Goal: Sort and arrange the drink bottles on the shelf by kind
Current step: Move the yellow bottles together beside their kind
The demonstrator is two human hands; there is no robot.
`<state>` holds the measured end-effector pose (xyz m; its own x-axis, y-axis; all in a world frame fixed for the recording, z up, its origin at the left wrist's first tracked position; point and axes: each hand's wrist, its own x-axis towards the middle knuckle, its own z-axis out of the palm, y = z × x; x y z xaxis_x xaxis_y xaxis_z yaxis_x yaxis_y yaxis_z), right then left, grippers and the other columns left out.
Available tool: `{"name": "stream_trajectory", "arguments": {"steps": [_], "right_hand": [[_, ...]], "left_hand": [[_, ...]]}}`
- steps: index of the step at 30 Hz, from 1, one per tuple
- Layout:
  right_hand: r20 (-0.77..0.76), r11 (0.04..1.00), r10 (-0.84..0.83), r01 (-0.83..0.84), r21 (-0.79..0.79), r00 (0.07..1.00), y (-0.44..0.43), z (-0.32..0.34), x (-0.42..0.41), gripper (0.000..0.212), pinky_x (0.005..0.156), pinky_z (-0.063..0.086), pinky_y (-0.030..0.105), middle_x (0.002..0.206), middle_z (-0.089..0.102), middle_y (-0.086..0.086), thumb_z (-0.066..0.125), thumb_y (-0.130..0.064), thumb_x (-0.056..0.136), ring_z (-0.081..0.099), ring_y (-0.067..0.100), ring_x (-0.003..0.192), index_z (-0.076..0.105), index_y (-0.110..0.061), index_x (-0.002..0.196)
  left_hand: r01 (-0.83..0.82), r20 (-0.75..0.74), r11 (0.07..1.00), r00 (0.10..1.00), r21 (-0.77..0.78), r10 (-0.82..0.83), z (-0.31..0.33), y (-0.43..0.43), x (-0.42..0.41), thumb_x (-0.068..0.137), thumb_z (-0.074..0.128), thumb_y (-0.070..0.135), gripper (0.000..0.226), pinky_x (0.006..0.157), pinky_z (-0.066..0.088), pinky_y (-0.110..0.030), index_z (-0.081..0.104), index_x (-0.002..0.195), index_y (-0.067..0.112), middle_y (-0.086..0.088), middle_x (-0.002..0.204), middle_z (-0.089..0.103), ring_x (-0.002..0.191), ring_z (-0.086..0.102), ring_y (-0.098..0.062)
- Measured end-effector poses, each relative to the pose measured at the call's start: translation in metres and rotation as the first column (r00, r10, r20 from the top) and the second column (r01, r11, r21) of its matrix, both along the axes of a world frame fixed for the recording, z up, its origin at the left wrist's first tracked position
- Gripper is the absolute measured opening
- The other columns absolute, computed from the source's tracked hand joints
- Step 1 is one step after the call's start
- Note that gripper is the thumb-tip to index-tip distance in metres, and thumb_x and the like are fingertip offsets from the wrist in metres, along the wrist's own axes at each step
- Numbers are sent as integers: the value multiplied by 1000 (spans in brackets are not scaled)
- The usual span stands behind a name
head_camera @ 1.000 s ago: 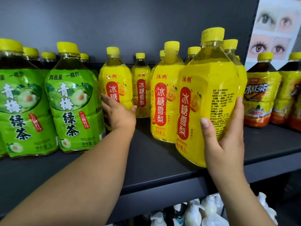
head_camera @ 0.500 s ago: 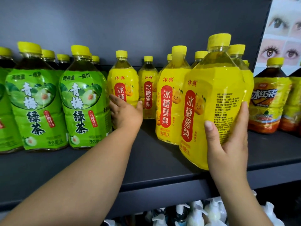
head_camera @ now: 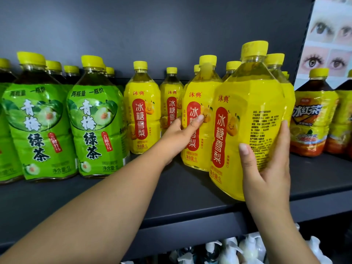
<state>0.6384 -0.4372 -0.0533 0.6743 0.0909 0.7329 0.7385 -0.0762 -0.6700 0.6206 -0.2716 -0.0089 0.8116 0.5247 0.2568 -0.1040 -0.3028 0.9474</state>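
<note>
While right hand (head_camera: 266, 174) clasps front yellow bottle (head_camera: 247, 103), left hand (head_camera: 181, 134) grips its neighbour (head_camera: 194, 96)

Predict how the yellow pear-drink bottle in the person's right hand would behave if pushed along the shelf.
The yellow pear-drink bottle looks full to the neck, so probably heavy. Its glossy wrap may slip in the right hand. Tall and near the front edge of the shelf, it could tip forward.

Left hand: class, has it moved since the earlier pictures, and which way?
Yes. The left hand has moved right, away from the nearest green tea bottle, and now its thumb and fingers grip a yellow pear-drink bottle.
</note>
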Motion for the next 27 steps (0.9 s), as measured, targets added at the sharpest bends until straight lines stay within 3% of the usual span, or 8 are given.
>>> {"name": "stream_trajectory", "arguments": {"steps": [5, 9, 13, 17, 23, 27], "right_hand": [[8, 1000, -10, 10, 3, 1000, 0, 0, 1, 98, 113, 23, 43, 155, 18, -8, 26, -89, 62, 20, 15, 141, 4, -39, 144], [7, 1000, -14, 14, 1, 1000, 0, -1, 0, 97, 113, 22, 43, 155, 18, -9, 26, -89, 63, 19, 15, 142, 5, -40, 144], [8, 1000, -5, 5, 3, 1000, -1, 0, -1, 86, 114, 22, 43, 154, 17, -10, 26, -90, 61, 18, 14, 142, 1, -51, 134], [10, 1000, 3, -3, 8, 1000, 1, 0, 1, 93, 113, 23, 47, 154, 19, -9, 28, -90, 62, 20, 15, 141, 4, -47, 141], [24, 1000, -12, 12, 12, 1000, 1, -1, 3, 100, 112, 25, 47, 154, 21, -6, 28, -90, 63, 23, 17, 141, 7, -37, 145], [18, 1000, -17, 17, -1, 1000, 0, -3, 3, 102, 112, 25, 47, 154, 21, -7, 27, -90, 62, 23, 18, 141, 7, -35, 146]], "left_hand": [[-60, 127, 998, 990, -29, 64, 1, 2, 3, 78, 61, 45, 56, 96, 45, -40, 45, 125, 19, -3, 116, 59, 110, 56, -23], [-231, 164, 971, 957, -60, 238, 0, 9, 3, 75, 66, 45, 65, 94, 47, -42, 44, 127, 13, -6, 120, 59, 109, 57, -26], [-379, 101, 925, 922, 37, 374, 1, 14, 0, 79, 58, 53, 64, 97, 42, -40, 43, 127, 13, -7, 123, 56, 115, 52, -28], [-483, 42, 845, 872, 232, 487, 3, 6, 0, 83, 49, 56, 61, 81, 38, -31, 41, 122, 10, -9, 122, 54, 114, 52, -28], [-537, 45, 815, 840, 219, 541, 5, 4, 2, 81, 49, 58, 63, 73, 36, -31, 40, 120, 9, -10, 121, 55, 111, 52, -30], [-547, 39, 811, 833, 208, 552, 6, 2, 4, 80, 51, 57, 66, 79, 42, -36, 38, 123, 9, -11, 124, 53, 113, 52, -31]]}}
